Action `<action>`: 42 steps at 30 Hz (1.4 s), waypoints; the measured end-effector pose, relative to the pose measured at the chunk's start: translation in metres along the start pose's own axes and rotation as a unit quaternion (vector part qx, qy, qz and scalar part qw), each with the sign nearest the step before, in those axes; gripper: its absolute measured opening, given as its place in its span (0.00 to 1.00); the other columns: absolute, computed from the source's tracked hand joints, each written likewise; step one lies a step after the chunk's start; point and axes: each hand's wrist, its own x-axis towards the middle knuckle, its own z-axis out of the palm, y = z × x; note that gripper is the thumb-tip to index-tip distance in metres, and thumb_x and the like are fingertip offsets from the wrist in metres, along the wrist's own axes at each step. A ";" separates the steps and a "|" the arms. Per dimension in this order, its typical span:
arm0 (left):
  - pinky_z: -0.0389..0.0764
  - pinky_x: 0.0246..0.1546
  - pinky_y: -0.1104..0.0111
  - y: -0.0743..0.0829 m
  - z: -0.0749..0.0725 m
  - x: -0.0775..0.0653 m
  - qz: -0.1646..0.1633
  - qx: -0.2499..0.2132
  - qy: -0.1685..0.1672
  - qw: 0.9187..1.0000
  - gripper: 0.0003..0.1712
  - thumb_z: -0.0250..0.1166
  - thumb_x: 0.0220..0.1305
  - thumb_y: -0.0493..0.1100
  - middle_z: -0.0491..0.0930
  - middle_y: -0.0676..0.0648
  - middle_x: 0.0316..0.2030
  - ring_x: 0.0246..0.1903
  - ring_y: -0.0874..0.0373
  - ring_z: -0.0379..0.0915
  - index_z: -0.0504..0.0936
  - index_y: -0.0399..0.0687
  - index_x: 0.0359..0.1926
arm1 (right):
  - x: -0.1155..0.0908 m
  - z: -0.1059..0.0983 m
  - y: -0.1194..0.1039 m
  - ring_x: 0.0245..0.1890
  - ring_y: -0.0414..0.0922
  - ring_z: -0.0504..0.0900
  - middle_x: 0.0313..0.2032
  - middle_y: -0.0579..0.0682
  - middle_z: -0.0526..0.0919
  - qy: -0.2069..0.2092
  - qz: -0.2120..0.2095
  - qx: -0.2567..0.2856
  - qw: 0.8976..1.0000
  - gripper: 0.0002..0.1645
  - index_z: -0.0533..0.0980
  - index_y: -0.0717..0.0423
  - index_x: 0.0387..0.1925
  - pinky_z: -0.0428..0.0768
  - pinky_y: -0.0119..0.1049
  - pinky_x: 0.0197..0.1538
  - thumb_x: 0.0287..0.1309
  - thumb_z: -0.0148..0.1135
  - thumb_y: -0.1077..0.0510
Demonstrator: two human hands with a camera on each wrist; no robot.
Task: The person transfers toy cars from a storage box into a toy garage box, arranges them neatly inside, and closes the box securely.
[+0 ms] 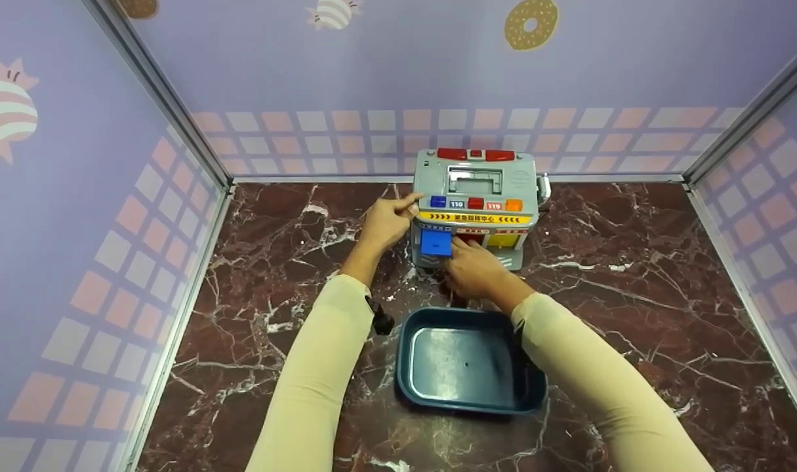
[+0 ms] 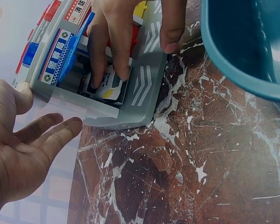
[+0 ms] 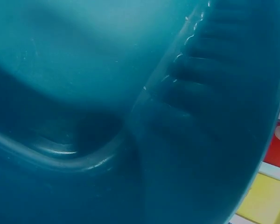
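Observation:
A grey toy emergency station (image 1: 475, 187) stands near the back wall, its blue door (image 1: 435, 243) swung up. Inside that bay sits a small black-and-white toy police car (image 2: 113, 88). My right hand (image 1: 473, 269) reaches into the bay, two fairly straight fingers touching the car and the thumb held apart. At the station's left side, my left hand (image 1: 386, 224) touches the roof's edge; in the left wrist view its other fingers stretch out loosely beside the wall. The right wrist view hides most of the right hand behind a tub.
A dark teal plastic tub (image 1: 405, 367) stands in front of the station, below the right forearm. Red and yellow doors (image 1: 503, 241) lie right of the blue one. Patterned walls (image 1: 346, 78) enclose the marbled tabletop (image 1: 608, 262) at the back and sides.

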 end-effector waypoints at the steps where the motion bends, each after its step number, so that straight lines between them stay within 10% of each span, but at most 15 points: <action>1: 0.85 0.63 0.53 0.001 0.000 0.000 0.001 0.000 0.000 1.000 0.18 0.67 0.81 0.49 0.89 0.44 0.63 0.57 0.46 0.87 0.90 0.68 0.66 | 0.000 0.000 0.000 0.72 0.61 0.76 0.69 0.63 0.82 -0.003 0.004 -0.006 1.000 0.27 0.82 0.62 0.66 0.79 0.64 0.74 0.72 0.65 0.53; 24: 0.85 0.63 0.54 0.004 0.001 0.000 0.000 -0.005 0.000 1.000 0.17 0.67 0.81 0.49 0.89 0.45 0.63 0.59 0.47 0.87 0.90 0.68 0.65 | -0.021 0.002 0.001 0.76 0.65 0.75 0.73 0.64 0.79 0.044 -0.021 0.006 0.999 0.27 0.78 0.56 0.71 0.79 0.67 0.74 0.75 0.66 0.53; 42: 0.85 0.66 0.49 0.008 -0.001 -0.001 0.017 0.050 0.010 0.999 0.18 0.66 0.81 0.47 0.89 0.46 0.63 0.62 0.43 0.87 0.90 0.63 0.66 | -0.045 -0.018 0.018 0.57 0.60 0.84 0.58 0.60 0.87 0.268 -0.072 0.022 0.960 0.18 0.85 0.61 0.54 0.86 0.55 0.64 0.64 0.73 0.60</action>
